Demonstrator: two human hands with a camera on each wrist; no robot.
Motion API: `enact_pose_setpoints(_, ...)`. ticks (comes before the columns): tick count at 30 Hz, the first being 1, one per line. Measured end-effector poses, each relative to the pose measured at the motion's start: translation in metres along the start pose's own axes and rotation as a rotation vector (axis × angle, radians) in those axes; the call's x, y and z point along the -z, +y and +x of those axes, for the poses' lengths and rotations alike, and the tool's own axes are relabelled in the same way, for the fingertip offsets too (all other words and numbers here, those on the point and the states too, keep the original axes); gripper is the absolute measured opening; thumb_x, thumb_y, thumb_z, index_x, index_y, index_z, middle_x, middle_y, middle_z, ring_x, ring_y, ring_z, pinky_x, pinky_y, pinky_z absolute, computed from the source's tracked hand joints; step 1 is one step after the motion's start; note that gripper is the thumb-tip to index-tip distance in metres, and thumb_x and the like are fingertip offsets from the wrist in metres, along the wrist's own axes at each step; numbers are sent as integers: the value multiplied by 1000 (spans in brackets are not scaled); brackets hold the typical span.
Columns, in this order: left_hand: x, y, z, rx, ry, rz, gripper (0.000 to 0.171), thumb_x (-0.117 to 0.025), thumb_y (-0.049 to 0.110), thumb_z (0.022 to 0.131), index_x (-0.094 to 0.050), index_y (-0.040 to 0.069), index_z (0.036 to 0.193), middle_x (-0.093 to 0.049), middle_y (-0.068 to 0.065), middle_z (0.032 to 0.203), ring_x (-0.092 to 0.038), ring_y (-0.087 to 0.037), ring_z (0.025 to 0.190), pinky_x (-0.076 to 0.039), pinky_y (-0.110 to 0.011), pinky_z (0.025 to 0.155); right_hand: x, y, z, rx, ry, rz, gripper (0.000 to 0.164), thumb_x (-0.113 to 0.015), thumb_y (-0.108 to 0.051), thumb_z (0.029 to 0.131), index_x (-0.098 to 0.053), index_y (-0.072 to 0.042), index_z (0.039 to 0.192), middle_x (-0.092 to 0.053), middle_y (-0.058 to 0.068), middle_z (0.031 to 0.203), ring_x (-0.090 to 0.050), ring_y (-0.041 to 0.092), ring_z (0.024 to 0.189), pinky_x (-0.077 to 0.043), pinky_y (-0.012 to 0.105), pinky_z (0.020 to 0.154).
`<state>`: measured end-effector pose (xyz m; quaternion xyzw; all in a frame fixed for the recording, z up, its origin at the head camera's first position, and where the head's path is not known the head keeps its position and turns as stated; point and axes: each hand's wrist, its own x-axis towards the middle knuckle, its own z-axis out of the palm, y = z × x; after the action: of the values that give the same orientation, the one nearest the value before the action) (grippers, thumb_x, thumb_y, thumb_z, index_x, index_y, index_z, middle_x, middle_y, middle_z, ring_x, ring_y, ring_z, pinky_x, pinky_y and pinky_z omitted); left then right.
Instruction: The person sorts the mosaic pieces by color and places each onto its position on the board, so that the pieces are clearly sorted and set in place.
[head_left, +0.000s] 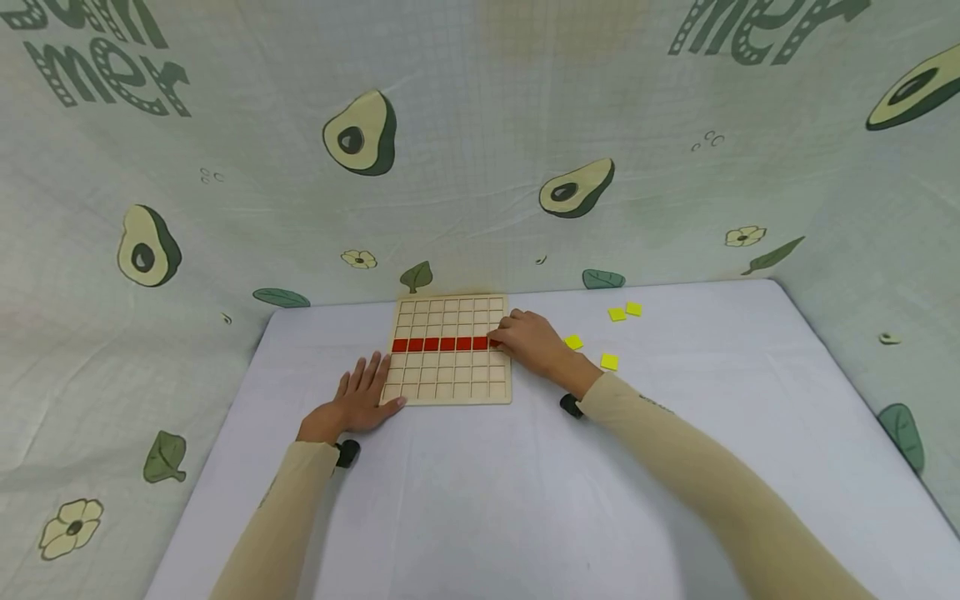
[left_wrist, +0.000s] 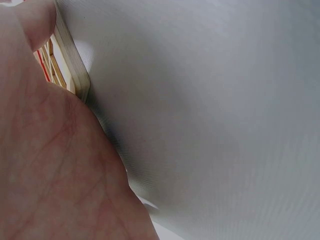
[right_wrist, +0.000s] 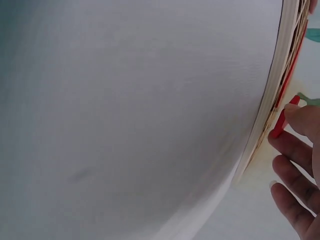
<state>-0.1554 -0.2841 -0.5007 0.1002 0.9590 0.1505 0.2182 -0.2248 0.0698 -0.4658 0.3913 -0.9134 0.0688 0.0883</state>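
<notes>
A wooden grid board lies on the white table, with a row of red square tiles across its middle. At the right end of that row, my right hand pinches a red tile between thumb and index finger, just over the board's edge. In the right wrist view the other fingers are loosely bent. My left hand rests spread at the board's lower left corner, its thumb on the front edge. The left wrist view shows its palm beside the board's corner.
Several yellow square tiles lie right of the board, two nearer ones by the right forearm and two farther back. A printed cloth with avocados hangs behind the table and at its sides.
</notes>
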Motion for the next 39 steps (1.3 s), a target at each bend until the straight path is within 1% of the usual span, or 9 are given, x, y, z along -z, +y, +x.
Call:
enact_pose_setpoints(2, 0, 1, -1, -3, -1, -1, 107, -41, 72, 104, 4, -1, 168, 12, -26, 175, 14, -49, 160, 8, -67, 125, -1, 0, 1, -13, -21, -6, 25, -77, -17, 99, -79, -13, 124, -77, 5, 112, -66, 24, 106, -56, 38, 96)
enact_pose_setpoints(7, 2, 4, -3, -1, -10, -4, 102, -43, 66, 106, 5, -1, 168, 12, -26, 175, 14, -48, 160, 8, -67, 125, -3, 0, 3, -46, -59, 6, 25, -76, -17, 100, -79, -14, 125, -77, 5, 114, -65, 25, 109, -55, 40, 100)
enact_pose_setpoints(9, 3, 5, -3, -1, -13, -8, 100, -45, 61, 107, 4, -1, 168, 12, -26, 175, 14, -48, 160, 8, -67, 125, -4, 0, 3, -50, -63, 11, 25, -76, -17, 100, -79, -14, 124, -77, 5, 113, -65, 25, 108, -55, 40, 100)
enact_pose_setpoints(13, 2, 5, -2, 1, -11, 1, 99, -46, 60, 107, 4, -1, 168, 11, -26, 175, 13, -49, 160, 8, -67, 125, -5, 0, 5, -44, -58, 15, 23, -76, -18, 99, -80, -13, 121, -77, 5, 111, -65, 25, 106, -55, 40, 97)
enact_pose_setpoints(20, 1, 2, -2, 1, 8, 5, 106, -42, 70, 104, 2, -2, 167, 9, -27, 175, 12, -50, 160, 8, -68, 125, -4, -1, 7, -53, -56, 31, 21, -78, -18, 98, -81, -13, 118, -78, 4, 109, -65, 24, 102, -55, 39, 92)
enact_pose_setpoints(27, 0, 3, -2, -6, 0, -6, 106, -42, 70, 104, 3, -2, 167, 10, -27, 175, 13, -50, 160, 8, -67, 125, -5, -2, 7, -69, -82, 8, 19, -79, -16, 97, -83, -14, 116, -80, 3, 113, -67, 24, 104, -56, 38, 90)
enact_pose_setpoints(33, 0, 3, -1, 1, -10, 0, 103, -42, 67, 105, 4, -1, 168, 11, -26, 175, 13, -49, 160, 7, -67, 125, -2, -2, -2, -58, -80, -20, 22, -77, -15, 99, -81, -14, 120, -79, 3, 120, -69, 25, 109, -57, 37, 91)
enact_pose_setpoints(39, 0, 2, 0, -1, -4, -1, 106, -41, 70, 104, 4, -1, 167, 11, -26, 175, 13, -49, 160, 8, -68, 125, 8, 6, -25, -113, -55, -2, 32, -80, -10, 96, -78, -11, 127, -76, 6, 128, -68, 27, 118, -56, 42, 97)
